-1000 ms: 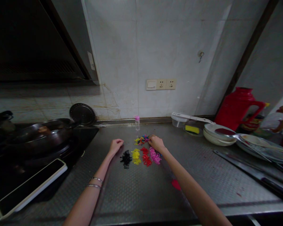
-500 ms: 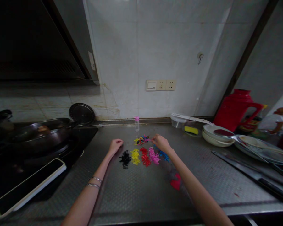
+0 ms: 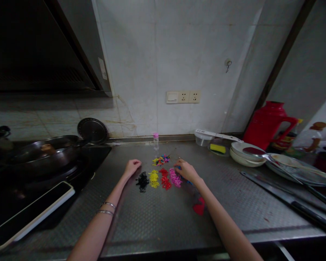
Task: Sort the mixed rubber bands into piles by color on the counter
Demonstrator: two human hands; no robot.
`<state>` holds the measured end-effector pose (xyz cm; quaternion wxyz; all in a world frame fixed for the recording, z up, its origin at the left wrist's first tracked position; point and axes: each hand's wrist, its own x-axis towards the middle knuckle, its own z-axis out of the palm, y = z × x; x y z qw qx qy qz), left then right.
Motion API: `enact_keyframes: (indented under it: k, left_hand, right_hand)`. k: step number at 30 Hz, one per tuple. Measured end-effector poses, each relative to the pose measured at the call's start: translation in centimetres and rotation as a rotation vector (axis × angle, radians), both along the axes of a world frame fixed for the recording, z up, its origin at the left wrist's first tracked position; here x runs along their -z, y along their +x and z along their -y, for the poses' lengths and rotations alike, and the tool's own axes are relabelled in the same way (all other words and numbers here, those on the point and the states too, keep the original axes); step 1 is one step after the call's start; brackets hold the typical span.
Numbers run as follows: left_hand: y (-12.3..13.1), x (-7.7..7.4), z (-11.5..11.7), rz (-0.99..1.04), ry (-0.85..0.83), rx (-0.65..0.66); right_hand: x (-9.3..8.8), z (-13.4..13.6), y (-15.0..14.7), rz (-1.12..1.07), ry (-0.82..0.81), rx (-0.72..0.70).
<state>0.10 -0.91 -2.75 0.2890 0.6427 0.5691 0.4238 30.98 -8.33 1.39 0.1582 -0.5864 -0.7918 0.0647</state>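
Small rubber bands lie sorted by colour in a row of heaps on the metal counter: black (image 3: 142, 181), yellow (image 3: 154, 178), red (image 3: 165, 179) and pink (image 3: 175, 178). Behind them is a mixed-colour heap (image 3: 161, 160). Fingers bent down, my right hand (image 3: 186, 169) is closed at the upper edge of the pink heap and covers most of a blue heap (image 3: 189, 182). What its fingertips hold is too small to tell. My left hand (image 3: 132, 167) rests on the counter left of the heaps, fingers curled together; anything inside is hidden.
Behind the heaps stands a clear bottle with a pink cap (image 3: 155, 141). To the left are a phone (image 3: 32, 214) and a pan (image 3: 43, 156) on the stove. On the right are a sponge (image 3: 217, 148), bowls (image 3: 247, 158), a knife (image 3: 271, 192) and a red thermos (image 3: 266, 125).
My right hand has come from the mixed heap toward me, to the pink heap. My left hand stays in place. The view has shifted slightly.
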Motion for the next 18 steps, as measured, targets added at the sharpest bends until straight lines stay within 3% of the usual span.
enact_keyframes:
  k: [7, 12, 18]
  left_hand:
    - [1.6, -0.4, 0.0, -0.064, 0.101, 0.092]
    - [4.3, -1.3, 0.4, -0.275, 0.120, 0.252]
    - [5.6, -2.0, 0.2, -0.460, 0.125, 0.197]
  right_hand:
    - [0.3, 0.1, 0.2, -0.079, 0.061, 0.032]
    - [0.1, 0.4, 0.1, -0.078, 0.059, 0.038]
    - [-0.1, 0.7, 0.0, -0.060, 0.040, 0.045]
